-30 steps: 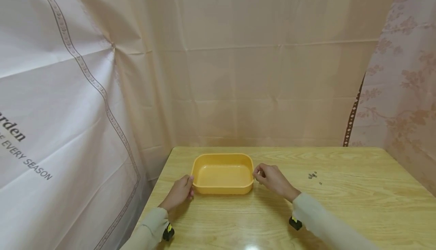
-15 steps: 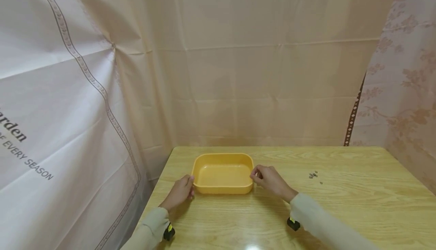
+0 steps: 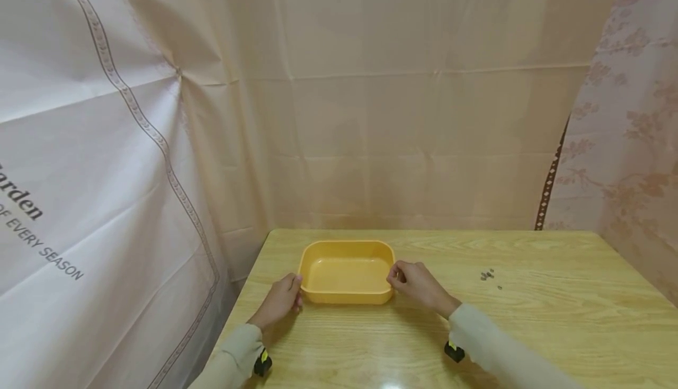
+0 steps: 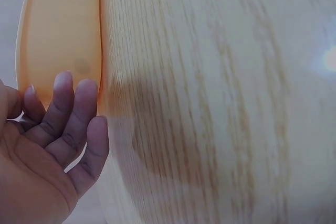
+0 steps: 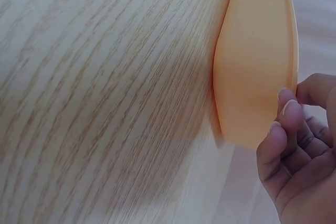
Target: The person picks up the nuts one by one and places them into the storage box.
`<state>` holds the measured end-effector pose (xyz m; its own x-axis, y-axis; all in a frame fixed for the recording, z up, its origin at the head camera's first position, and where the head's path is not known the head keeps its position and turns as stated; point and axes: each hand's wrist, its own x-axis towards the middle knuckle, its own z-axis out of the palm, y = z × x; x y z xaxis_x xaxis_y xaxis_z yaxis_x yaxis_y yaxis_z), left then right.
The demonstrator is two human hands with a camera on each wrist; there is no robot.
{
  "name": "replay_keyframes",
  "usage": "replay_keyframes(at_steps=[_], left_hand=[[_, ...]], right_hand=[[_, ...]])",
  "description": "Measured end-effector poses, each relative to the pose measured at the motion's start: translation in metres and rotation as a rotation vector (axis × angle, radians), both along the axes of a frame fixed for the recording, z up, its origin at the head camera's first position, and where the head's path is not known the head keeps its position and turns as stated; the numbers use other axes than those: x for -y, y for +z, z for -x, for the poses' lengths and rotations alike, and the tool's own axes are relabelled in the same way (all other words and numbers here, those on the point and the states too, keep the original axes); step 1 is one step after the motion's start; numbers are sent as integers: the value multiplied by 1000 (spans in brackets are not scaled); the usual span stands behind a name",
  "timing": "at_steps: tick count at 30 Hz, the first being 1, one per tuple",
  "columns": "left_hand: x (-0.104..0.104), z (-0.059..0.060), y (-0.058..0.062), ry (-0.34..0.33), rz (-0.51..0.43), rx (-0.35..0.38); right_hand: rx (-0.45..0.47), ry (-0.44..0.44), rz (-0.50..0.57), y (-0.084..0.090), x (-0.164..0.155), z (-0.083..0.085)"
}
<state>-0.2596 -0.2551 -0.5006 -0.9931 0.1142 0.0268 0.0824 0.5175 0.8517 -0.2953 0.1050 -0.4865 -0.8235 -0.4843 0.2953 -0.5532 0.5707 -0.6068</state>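
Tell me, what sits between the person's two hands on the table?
The orange tray, seen in the head view: left hand at one end, right hand at the other.

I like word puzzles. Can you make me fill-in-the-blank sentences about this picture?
1. The tub is colored ____.
2. The tub sits on a wooden ____.
3. The left hand and right hand are at the tub's two ____.
4. The small dark bits lie to the ____ of the tub.

Missing words: orange; table; ends; right
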Motion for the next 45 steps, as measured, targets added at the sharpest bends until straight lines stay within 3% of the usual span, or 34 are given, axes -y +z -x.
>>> replay_keyframes(at_steps=[12,45], left_hand=[[-1,-1,1,2,37,-21],[0,0,1,-10,19,-12]], right_hand=[[92,20,-21,-2,-1,-1],[63,78,11,-2,-10,2]])
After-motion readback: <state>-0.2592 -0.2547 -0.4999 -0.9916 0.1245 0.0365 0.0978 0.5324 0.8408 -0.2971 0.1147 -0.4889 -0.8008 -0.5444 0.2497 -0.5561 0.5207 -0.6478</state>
